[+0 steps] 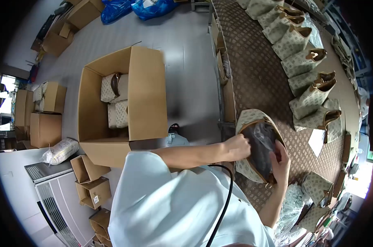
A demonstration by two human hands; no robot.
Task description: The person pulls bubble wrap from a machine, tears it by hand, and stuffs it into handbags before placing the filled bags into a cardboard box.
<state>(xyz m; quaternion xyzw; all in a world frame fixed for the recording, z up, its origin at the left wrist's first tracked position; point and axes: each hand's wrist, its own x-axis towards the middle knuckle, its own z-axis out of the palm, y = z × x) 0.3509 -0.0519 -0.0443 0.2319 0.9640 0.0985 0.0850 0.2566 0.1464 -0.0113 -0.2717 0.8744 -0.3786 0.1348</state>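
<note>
An open patterned handbag (246, 168) with brown trim and a dark lining lies on the patterned table cover. Clear plastic (264, 138) shows inside its mouth. My left hand (237, 148) is closed in a fist at the near-left rim, its fingertips turned out of sight against the bag. At the opposite rim, my right hand (281, 162) holds the bag's edge, thumb and fingers bent over the opening. A small metal ring hangs at the bag's lower end beside my right wrist.
Similar bags (292, 41) stand in a row along the table (256, 61). A white sheet (317, 142) lies near them, with crumpled plastic (291, 206) nearer me. Left of the table, a large open carton (147, 94) holds patterned bags (121, 113). Smaller boxes (46, 129) stand farther left.
</note>
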